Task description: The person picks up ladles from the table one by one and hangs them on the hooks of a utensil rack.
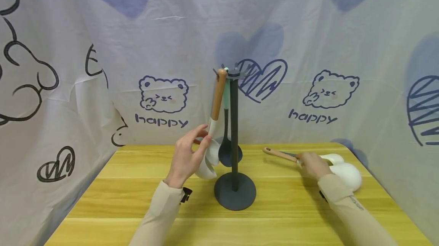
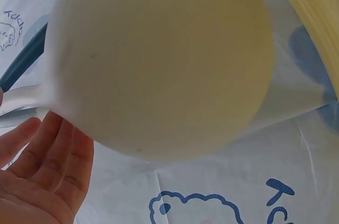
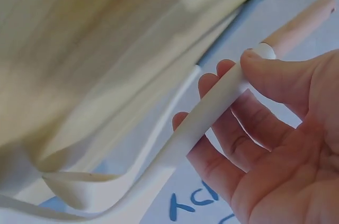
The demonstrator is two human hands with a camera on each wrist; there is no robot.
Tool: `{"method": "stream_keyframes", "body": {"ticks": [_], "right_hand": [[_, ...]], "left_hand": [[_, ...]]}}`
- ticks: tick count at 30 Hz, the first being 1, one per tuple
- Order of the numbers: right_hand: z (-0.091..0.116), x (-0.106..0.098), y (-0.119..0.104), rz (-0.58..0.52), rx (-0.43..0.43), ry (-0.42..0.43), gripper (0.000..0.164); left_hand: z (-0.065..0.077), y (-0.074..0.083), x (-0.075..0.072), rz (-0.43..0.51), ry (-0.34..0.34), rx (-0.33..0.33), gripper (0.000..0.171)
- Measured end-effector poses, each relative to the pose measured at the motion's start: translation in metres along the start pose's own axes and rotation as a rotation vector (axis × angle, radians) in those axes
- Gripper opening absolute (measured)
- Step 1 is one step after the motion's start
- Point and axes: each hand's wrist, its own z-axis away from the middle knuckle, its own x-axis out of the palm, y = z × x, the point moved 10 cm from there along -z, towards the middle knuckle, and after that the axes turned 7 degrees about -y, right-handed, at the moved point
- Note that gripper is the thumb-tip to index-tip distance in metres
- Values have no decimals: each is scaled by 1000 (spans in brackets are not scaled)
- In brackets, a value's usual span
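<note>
At the black utensil stand (image 1: pixel 234 135), my left hand (image 1: pixel 186 156) pinches the white neck of a wooden-handled ladle (image 1: pixel 218 97). Its handle leans, with the top at the stand's hooks. In the left wrist view, the round underside of a white ladle bowl (image 2: pixel 164 65) fills the middle, the fingers (image 2: pixel 61 155) beside its neck. A dark ladle (image 1: pixel 225 152) with a mint handle hangs close by. Over on the right, my right hand (image 1: pixel 313 165) grips the white shaft of another wooden-handled ladle (image 3: pixel 217 94), thumb on one side, fingers on the other. Its white bowl (image 1: pixel 347 176) lies low over the table.
Beside the right-hand ladle lies a white utensil with a blue-grey handle (image 3: pixel 230 30). The stand's round base (image 1: pixel 235 200) rests mid-table on the wooden tabletop (image 1: pixel 137 200). A printed cloth (image 1: pixel 205 28) hangs behind and along both sides.
</note>
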Motion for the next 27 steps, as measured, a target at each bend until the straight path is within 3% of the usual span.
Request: {"method": "stream_keyframes", "body": {"ticks": [15, 27], "right_hand": [[5, -34, -31, -72, -109, 127, 43], [11, -60, -76, -175, -177, 214, 29]], "left_hand": [[-15, 13, -26, 5, 151, 62, 25], [-38, 33, -40, -23, 205, 66, 25]]}}
